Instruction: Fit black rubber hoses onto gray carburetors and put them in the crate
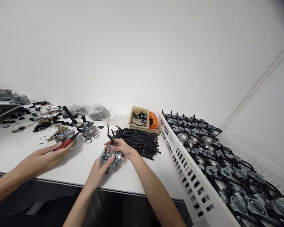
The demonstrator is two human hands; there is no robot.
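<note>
My left hand [101,168] is wrapped round a silver metal carburetor [118,156], its thumb across the front. At the top of the carburetor, my right hand [123,148] closes its fingers by a black rubber boot [111,138], from which a thin black stem points up. The fingers cover part of the boot's lower end, so its seating there is hidden. The carburetor is held just above the white table near its front edge. Behind my right hand lies a pile of black rubber hoses [138,140].
At left, a co-worker's hand [49,154] holds a red-handled screwdriver [65,143] by another carburetor [88,130]. A white crate [180,167] of carburetors stands at right. Behind the hoses are a cream tray [130,117] and orange basket [154,119]. Small parts lie at far left.
</note>
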